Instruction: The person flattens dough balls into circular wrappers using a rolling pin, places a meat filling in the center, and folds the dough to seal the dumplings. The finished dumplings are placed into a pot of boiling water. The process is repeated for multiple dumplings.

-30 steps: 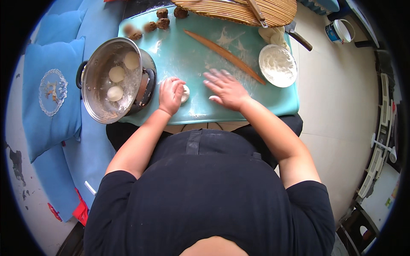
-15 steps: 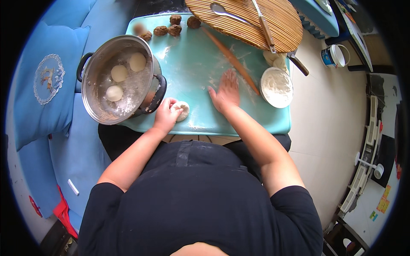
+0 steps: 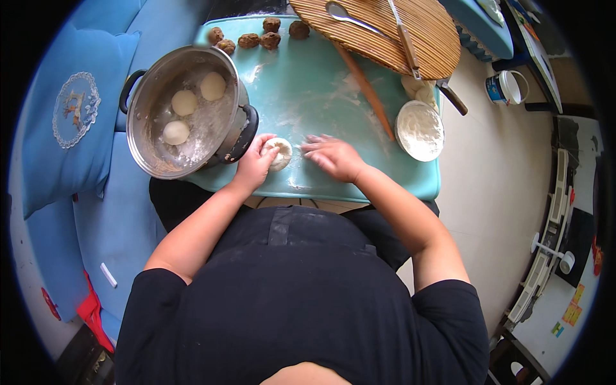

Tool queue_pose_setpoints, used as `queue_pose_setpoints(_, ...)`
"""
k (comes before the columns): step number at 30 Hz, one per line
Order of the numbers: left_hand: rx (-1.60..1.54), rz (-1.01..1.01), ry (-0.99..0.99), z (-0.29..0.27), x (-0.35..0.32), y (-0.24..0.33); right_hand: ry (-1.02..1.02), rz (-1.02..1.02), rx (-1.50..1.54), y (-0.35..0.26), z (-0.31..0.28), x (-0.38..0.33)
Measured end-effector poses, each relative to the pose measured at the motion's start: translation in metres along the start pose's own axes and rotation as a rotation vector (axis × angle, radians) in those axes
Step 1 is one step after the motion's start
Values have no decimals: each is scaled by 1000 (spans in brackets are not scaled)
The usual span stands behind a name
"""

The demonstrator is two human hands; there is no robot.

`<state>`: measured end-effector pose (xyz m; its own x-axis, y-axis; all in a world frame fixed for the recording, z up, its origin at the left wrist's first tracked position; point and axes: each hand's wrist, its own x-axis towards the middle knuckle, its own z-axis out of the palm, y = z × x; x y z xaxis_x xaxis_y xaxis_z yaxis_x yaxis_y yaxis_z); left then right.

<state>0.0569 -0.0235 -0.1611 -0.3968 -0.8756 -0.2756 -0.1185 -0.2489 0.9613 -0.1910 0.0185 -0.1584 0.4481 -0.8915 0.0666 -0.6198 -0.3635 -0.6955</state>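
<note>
On the left, across a blue sofa [image 3: 106, 237], lie one blue cushion [image 3: 96, 157] with a single oval lace patch [image 3: 76, 109], one short white stick [image 3: 108, 274] and one red cloth [image 3: 93, 311]. Next comes one metal pot [image 3: 215, 119], with two dark handles in view, standing tilted at the left side of the green table [image 3: 295, 90]; inside it sit three pale dough balls, one [image 3: 176, 133] nearest the person and two farther up. Beyond the pot, near the table's far edge, six brown lumps are gathered, the rightmost [image 3: 298, 29] a little apart from the other five. Just right of the pot, the person's left hand [image 3: 255, 163] is clamped on one white dough round [image 3: 280, 154], thumb laid over it, at the near part of the table. Close to the right of that round, the right hand [image 3: 332, 158] is held with its fingers apart and nothing in its grasp; whether it touches the tabletop cannot be told. Farther right, one wooden rolling pin [image 3: 369, 96] slants with its far end beneath one round slatted board [image 3: 439, 45], which bears one spoon [image 3: 356, 23] and one wooden-handled tool [image 3: 407, 48]. By the table's right edge stands one white bowl [image 3: 420, 158] of white flour, with one dark handle [image 3: 453, 98] poking out beyond it. Rightmost on the floor is one white bucket [image 3: 511, 88].
</note>
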Motion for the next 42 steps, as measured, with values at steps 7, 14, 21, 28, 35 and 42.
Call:
queue_pose_setpoints(7, 1039, 120, 10, 69, 41, 33, 668, 175, -51, 9, -12, -29)
queue_pose_setpoints(14, 1363, 374, 145, 93, 71, 21, 639, 220, -340, 9, 0, -41)
queue_pose_setpoints(21, 1580, 141, -35, 105, 89, 36, 533, 259, -369, 9, 0, -41)
queue_pose_setpoints(28, 1566, 344, -100, 103, 87, 41, 494, 290, -369, 7, 2, -40)
queue_pose_setpoints(35, 1190, 526, 66, 83, 99, 18, 516, 292, -423, 5, 3, -37)
queue_pose_setpoints(42, -202, 140, 326, 70, 70, 9, 545, 285, -475, 10, 8, -36)
